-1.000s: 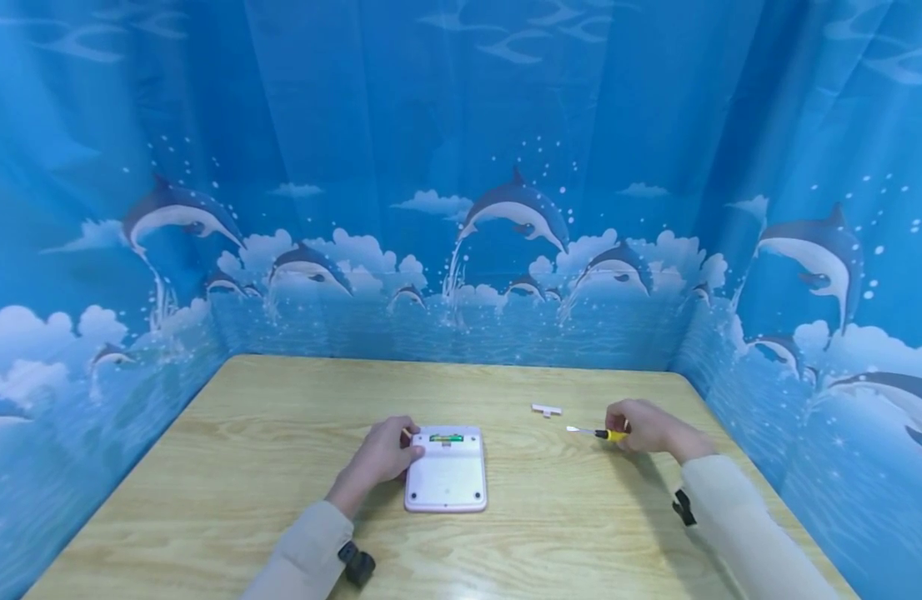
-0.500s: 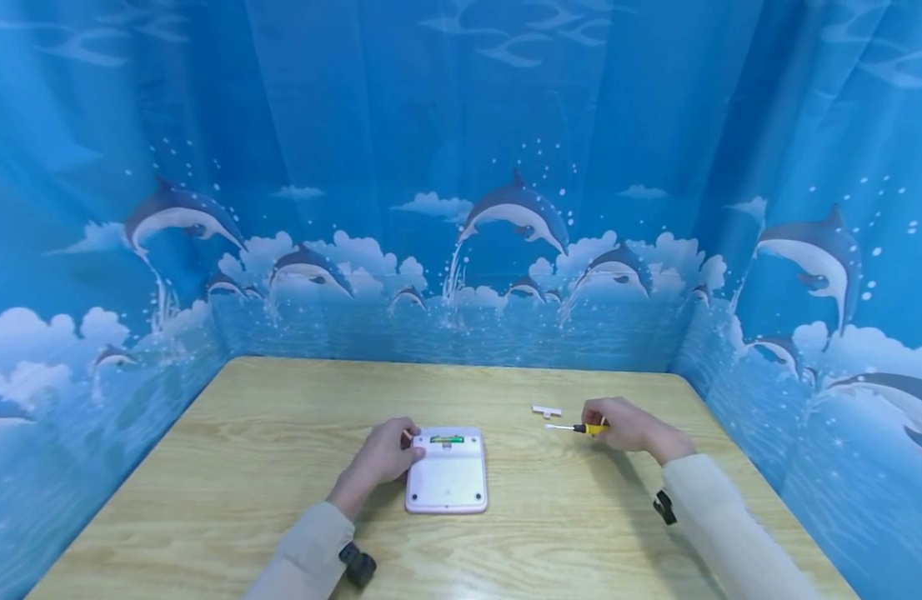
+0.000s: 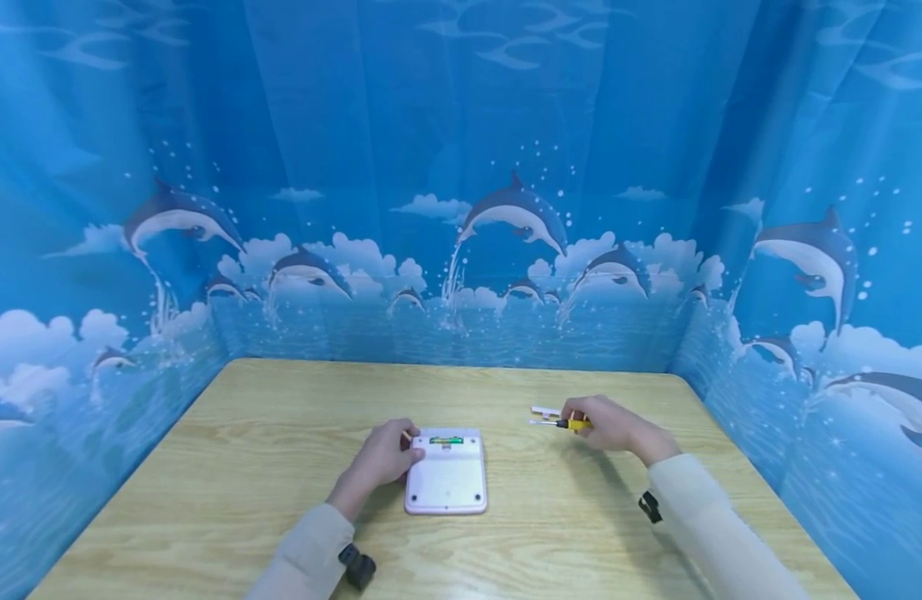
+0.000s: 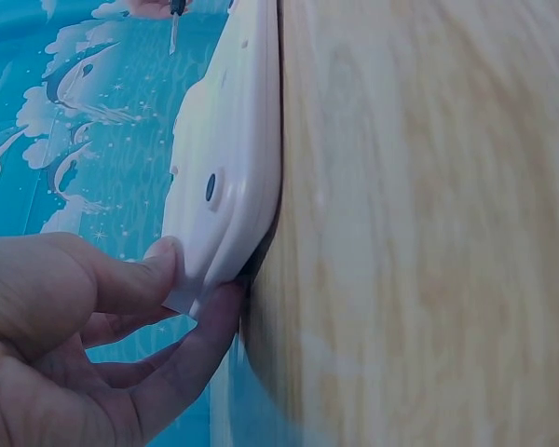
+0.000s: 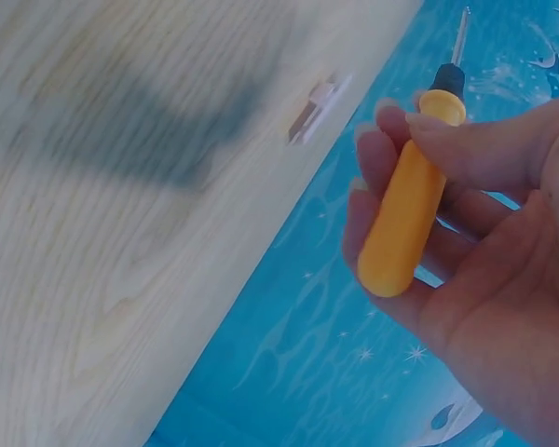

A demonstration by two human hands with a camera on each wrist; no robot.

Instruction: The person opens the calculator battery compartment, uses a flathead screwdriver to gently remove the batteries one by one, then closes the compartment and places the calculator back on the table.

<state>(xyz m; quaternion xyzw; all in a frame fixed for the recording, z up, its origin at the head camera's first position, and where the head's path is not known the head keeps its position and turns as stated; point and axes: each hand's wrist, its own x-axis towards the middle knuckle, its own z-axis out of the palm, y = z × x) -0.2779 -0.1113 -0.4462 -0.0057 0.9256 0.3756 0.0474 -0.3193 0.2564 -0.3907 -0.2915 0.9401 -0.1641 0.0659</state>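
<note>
A pale pink-white calculator (image 3: pixel 448 481) lies face down on the table, its back showing dark round feet and an uncovered battery slot. Inside the slot sits a green battery (image 3: pixel 447 440). My left hand (image 3: pixel 382 454) grips the calculator's upper left edge; in the left wrist view the thumb is on the back and a finger tucks under the rim. To the right, my right hand (image 3: pixel 609 423) holds a screwdriver by its yellow handle (image 5: pixel 405 214), the blade pointing left. Just beyond the blade lies the small battery cover (image 3: pixel 545 411), partly overlapped by the right fingers in the head view.
The wood-grain table (image 3: pixel 281 467) carries these things. A blue curtain (image 3: pixel 461 125) printed with dolphins stands around its back and sides. Small black cameras (image 3: pixel 358 567) are strapped at both sleeves.
My right hand has moved left with the screwdriver, from the table's right side to right beside the battery cover. The left hand and calculator stay in place.
</note>
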